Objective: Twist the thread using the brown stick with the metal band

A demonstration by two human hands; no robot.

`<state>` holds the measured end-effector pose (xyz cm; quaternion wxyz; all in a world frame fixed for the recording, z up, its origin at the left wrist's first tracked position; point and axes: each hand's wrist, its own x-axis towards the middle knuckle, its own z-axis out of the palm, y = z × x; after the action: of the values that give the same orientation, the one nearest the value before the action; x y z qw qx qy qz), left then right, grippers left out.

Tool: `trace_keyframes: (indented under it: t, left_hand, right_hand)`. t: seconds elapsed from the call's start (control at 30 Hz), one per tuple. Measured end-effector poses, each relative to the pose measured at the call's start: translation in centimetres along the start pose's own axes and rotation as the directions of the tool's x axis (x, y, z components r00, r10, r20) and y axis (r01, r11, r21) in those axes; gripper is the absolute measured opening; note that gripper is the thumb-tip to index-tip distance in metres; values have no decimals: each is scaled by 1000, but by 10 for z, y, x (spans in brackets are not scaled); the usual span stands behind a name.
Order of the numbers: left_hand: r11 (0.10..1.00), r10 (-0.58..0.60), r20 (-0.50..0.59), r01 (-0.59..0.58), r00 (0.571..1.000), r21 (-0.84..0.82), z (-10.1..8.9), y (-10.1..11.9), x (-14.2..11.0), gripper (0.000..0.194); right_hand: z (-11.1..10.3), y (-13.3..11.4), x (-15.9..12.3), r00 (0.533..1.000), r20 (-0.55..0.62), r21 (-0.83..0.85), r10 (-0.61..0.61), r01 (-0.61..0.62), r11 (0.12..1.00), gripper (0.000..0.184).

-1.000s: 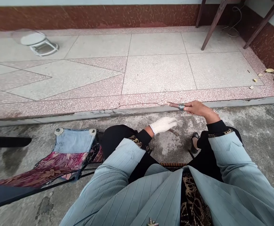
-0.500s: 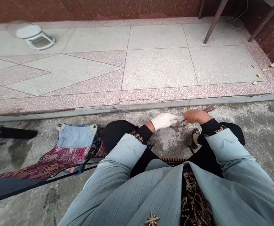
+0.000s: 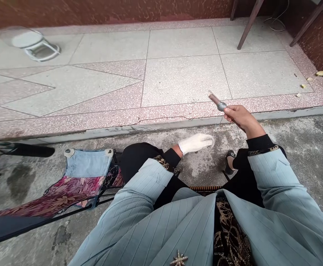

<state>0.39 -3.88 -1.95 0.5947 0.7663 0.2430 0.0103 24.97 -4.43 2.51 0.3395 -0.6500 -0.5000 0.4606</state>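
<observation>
My right hand is raised over the step's edge, its fingers closed on a brown wooden stick. Silvery-grey wire-like winding wraps the stick just beyond my fingertips. From there a thin pale strand runs down toward my left hand, which wears a white knitted glove. The gloved fingers are pressed together low over the concrete, apparently around the strand; their tips partly hide it. The stick's other end is hidden by my right hand.
A tiled step crosses in front, above rough concrete. A folding chair of denim and floral cloth stands at my left. Farther off are a white stool, wooden legs and scattered peels.
My right hand has risen and moved forward and right with the stick, whose visible end now points up-left. My left hand stays nearly in place, and the strand between the hands now shows.
</observation>
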Motion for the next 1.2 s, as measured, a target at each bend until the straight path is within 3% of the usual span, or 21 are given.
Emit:
trace_keyframes:
  t: [0.07,0.13,0.2,0.27,0.33,0.4,0.53,0.6,0.7,0.8,0.9,0.97,1.1,1.2]
  left_hand:
    - [997,40,29,-42,999,72,-2,3,-2,33]
    - [994,79,23,-80,997,80,-6,5,-5,32]
    - [996,77,-20,-76,997,43,-10,7,-7,33]
    - [999,45,-76,-45,996,-1,-13,7,-9,34]
    - [999,23,-146,-28,989,-27,-15,6,-10,34]
    - [998,9,-229,-22,973,-51,-17,4,-9,33]
    - [983,8,-352,-72,936,-171,-23,-7,-3,34]
    - [971,22,-386,-112,922,-213,-24,-14,1,35]
    - [968,-26,-421,-83,906,-237,-20,-19,7,35]
    - [975,-75,-316,3,946,-224,-9,-16,9,38]
    - [987,-41,-121,21,992,-159,3,-9,7,42]
    - [990,-31,-88,19,996,-137,8,-6,6,42]
    - [997,-39,-115,30,993,-74,10,-4,5,39]
    - [1000,-28,-99,28,995,-7,3,-6,5,40]
  right_hand:
    - [6,2,5,998,-4,-404,66,-62,913,33]
    - [14,2,8,992,55,-722,114,-40,690,33]
    - [21,2,8,960,170,-855,224,30,518,31]
    - [27,3,7,883,302,-882,361,115,457,28]
    - [28,4,6,801,423,-854,423,195,483,24]
    - [26,5,4,744,529,-780,410,236,579,19]
    - [11,2,-2,633,723,-517,276,231,824,24]
    - [4,-2,-6,612,770,-374,179,206,904,33]
    - [-3,-6,-10,696,717,-206,26,176,963,43]
    - [-5,-3,-8,823,563,-112,-79,171,979,45]
    - [-3,3,-2,925,367,-172,-98,171,970,42]
    - [-2,6,1,968,241,-328,-73,152,932,39]
    - [4,4,5,994,105,-697,27,55,715,36]
    - [12,2,5,947,215,-845,239,57,531,31]
